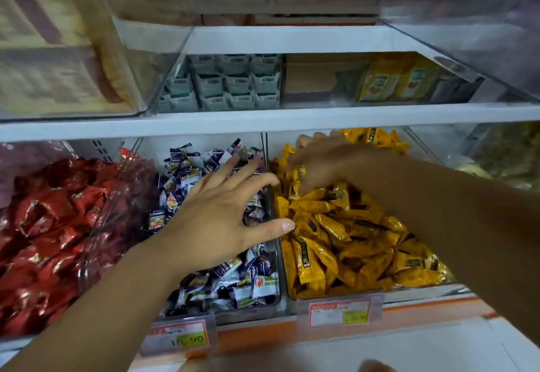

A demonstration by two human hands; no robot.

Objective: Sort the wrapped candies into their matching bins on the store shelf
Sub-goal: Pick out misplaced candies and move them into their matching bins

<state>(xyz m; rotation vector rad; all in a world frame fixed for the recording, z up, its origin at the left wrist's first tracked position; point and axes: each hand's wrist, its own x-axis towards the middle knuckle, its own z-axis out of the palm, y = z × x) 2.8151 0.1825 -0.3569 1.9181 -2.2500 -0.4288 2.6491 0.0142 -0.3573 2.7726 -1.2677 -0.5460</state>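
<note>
- Head view: your left hand (222, 213) is spread palm down over the purple-and-white candies (230, 281) in the middle bin (264, 303). Its grip is wide, the fingers are straight and fanned, and it holds nothing. You cannot tell whether the palm touches the pile.
- The thumb tip of that hand reaches across the clear divider (270, 196) to the edge of the yellow candies (350, 240).
- Your right hand (318, 164) is at the back of the right bin (423, 286), low over the yellow pile. It is blurred. One yellow wrapper shows by its fingers, but you cannot tell whether the grip holds it.
- The red candies (52, 225) fill the left bin (96, 219), just beside the middle one.
- Two price tags (178, 339) hang on the shelf's front edge, one under the middle bin and one under the right bin.
- On the upper shelf (263, 123), teal-and-white packets (230, 85) stand in rows, with yellow packets (394, 82) off to the right.
</note>
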